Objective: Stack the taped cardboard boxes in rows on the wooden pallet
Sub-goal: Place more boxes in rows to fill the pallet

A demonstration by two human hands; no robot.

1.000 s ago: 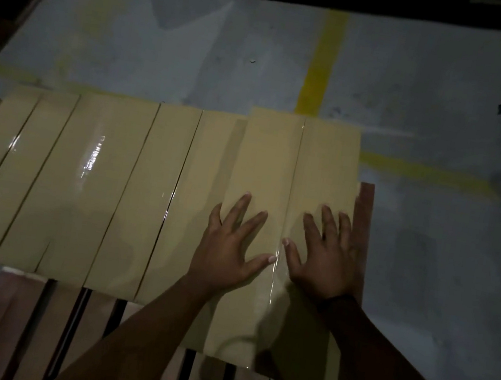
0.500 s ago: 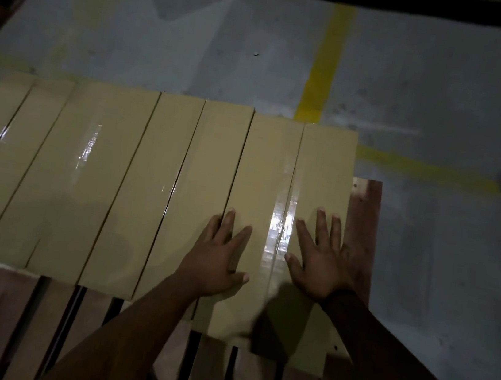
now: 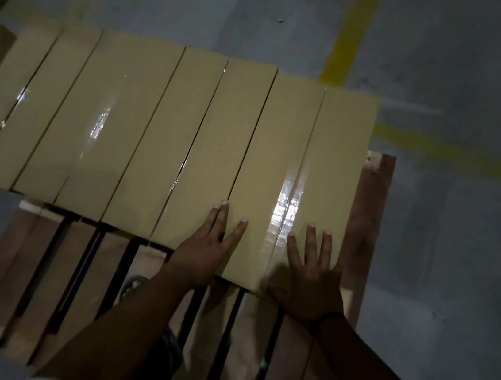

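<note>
Lying flat with fingers straight and slightly spread, the left hand [image 3: 201, 254] and the right hand [image 3: 311, 272] are pressed on the near end of the taped cardboard box [image 3: 329, 168] that closes the right end of the row of boxes [image 3: 123, 126]; nothing is gripped by either. Neither thumb can be made out, and the heel of the right hand is lost in blur and shadow where the box's near edge passes under both palms. A dark wristband [image 3: 329, 318] is seen just behind that heel. Glare hides part of the tape seam [image 3: 284, 214], which runs between the two index fingers. The outer fingers of the left hand lie over the dark gap to the neighbouring box. Only the box tops are shown, and the row is cut off by the frame far out past the left little finger. The wooden pallet [image 3: 47, 274] is covered beyond the fingertips; bare slats are exposed behind the wrists, and one plank [image 3: 367, 222] is left open just outside the right little finger. A dark shape between the slats beneath the left forearm cannot be identified. Grey floor [image 3: 439, 280] with a yellow line [image 3: 345, 35] lies beyond the fingertips and past the plank.
</note>
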